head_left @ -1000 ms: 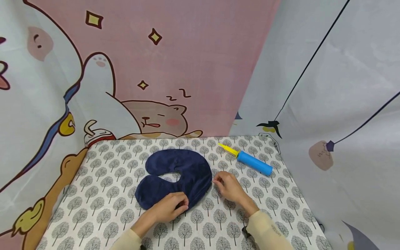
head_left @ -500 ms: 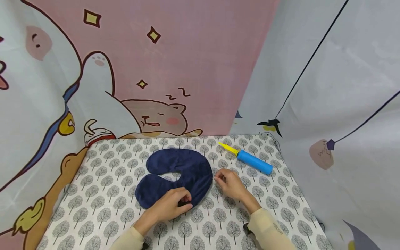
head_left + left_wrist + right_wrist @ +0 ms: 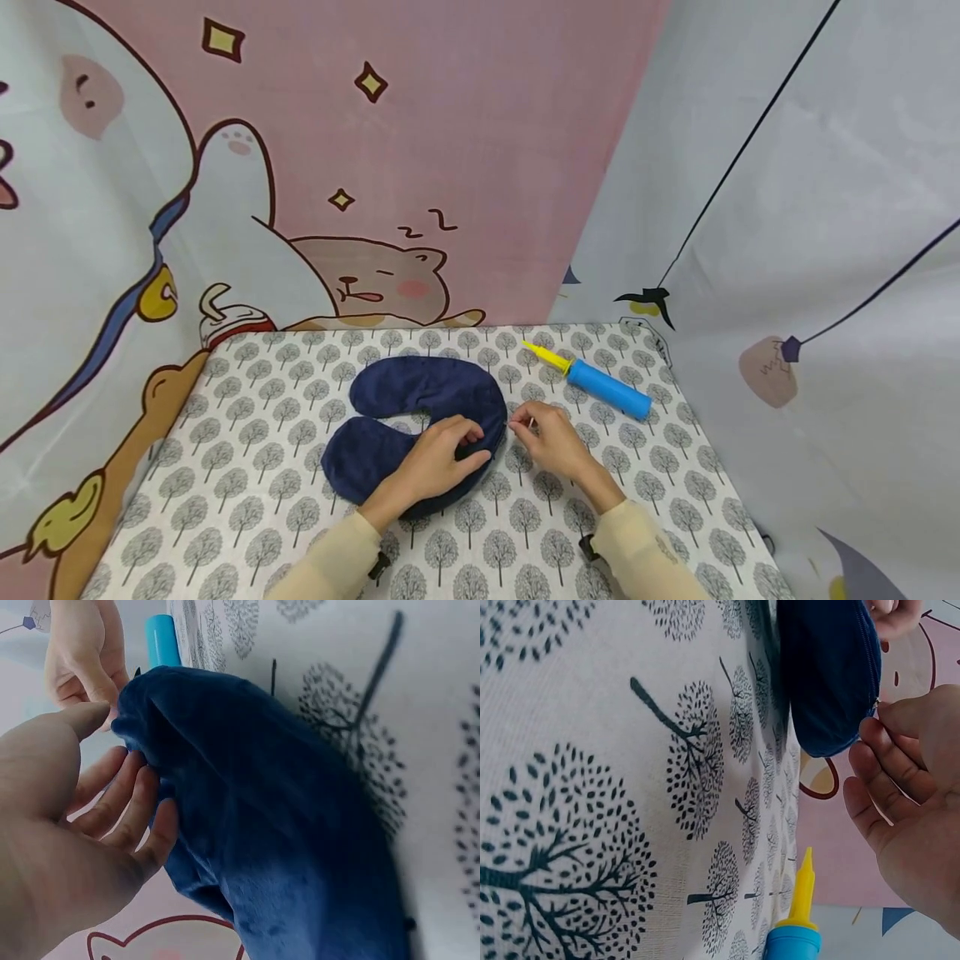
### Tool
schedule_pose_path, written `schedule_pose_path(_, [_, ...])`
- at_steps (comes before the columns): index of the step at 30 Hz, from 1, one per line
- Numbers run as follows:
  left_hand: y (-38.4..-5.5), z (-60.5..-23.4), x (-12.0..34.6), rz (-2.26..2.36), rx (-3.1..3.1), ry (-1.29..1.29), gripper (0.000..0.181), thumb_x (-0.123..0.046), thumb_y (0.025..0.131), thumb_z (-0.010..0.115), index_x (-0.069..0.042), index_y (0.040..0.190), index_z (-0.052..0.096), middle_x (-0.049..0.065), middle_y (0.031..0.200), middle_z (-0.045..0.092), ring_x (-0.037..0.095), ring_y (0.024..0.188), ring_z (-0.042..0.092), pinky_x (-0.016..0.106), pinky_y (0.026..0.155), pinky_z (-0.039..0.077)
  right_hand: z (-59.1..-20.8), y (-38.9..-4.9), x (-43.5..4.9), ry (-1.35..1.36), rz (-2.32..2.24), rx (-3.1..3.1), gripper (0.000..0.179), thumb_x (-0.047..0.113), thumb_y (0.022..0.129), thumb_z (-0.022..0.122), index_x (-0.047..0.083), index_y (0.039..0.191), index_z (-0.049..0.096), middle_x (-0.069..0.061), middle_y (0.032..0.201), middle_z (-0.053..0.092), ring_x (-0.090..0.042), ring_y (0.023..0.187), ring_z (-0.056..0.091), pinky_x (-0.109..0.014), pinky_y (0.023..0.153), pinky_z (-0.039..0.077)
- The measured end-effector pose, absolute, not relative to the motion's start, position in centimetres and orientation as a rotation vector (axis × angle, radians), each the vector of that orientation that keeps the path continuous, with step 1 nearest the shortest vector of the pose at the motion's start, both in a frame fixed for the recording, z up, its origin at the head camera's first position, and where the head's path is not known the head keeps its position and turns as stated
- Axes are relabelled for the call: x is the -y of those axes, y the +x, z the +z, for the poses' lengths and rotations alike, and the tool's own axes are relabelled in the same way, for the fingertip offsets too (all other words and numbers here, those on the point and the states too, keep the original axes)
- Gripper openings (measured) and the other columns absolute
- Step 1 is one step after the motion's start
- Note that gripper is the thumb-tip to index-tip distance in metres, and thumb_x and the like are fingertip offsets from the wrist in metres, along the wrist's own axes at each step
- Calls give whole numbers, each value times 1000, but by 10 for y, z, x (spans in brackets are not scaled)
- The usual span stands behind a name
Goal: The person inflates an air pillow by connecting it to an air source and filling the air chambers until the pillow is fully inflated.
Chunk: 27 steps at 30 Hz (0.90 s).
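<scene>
A navy plush U-shaped neck pillow [image 3: 442, 383] lies on the table, its opening facing left in the head view. My left hand [image 3: 437, 465] rests on the pillow's near side, fingers loosely bent and thumb apart; in the left wrist view the fingertips touch the fabric [image 3: 240, 795]. At the pillow's right edge, my right hand [image 3: 553, 442] pinches a small zipper pull [image 3: 875, 706] between thumb and index finger. A zipper [image 3: 870, 656] runs along that edge in the right wrist view.
A blue hand pump [image 3: 609, 389] with a yellow nozzle lies behind my right hand. The table is covered with a white tree-print cloth [image 3: 247, 467]. Cartoon-printed curtains [image 3: 510, 167] stand at the back and sides.
My left hand has moved from the pillow's near edge up and right onto its body, closer to the right hand. The right hand stays at the right edge; the pump has not moved.
</scene>
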<state>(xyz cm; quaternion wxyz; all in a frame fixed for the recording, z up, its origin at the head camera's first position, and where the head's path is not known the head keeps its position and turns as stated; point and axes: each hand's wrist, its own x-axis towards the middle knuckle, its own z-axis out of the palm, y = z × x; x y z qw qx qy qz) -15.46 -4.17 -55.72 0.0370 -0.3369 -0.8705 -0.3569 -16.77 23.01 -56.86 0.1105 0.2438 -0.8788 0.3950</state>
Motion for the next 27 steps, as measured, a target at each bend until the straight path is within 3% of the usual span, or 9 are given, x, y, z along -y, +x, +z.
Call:
schedule_pose_path(6, [-154,-558,34,-1096,2676,-1014,21,-22,101,87,-12,116,78,3,105,76,20,95,73,31,84,61,-578,-169,-233,805,1186,2468,14,26,113,73,18,103,78,11,90,74,-3,83,66,-31,75,58])
schedule_pose_path(13, [-155,-563,33,-1064,2670,-1000,10,-17,100,86,-11,106,80,1,95,75,13,86,69,27,77,59,-561,-161,-225,720,1093,2593,10,7,105,79,16,101,79,10,91,76,-9,85,71,-39,80,62])
schedule_pose_path(19, [-157,-565,32,-1034,2698,-992,3,-14,103,81,-13,101,81,-2,91,74,8,82,67,23,74,56,-556,-159,-223,688,1057,2647,10,7,103,82,16,101,78,11,91,75,-7,88,71,-40,87,60])
schedule_pose_path(27, [-156,-563,34,-1108,2673,-1003,5,-11,106,77,-11,102,80,1,90,74,9,79,66,23,72,55,-558,-163,-222,656,1083,2606,10,4,103,80,13,99,77,3,90,73,-8,75,61,-24,69,53])
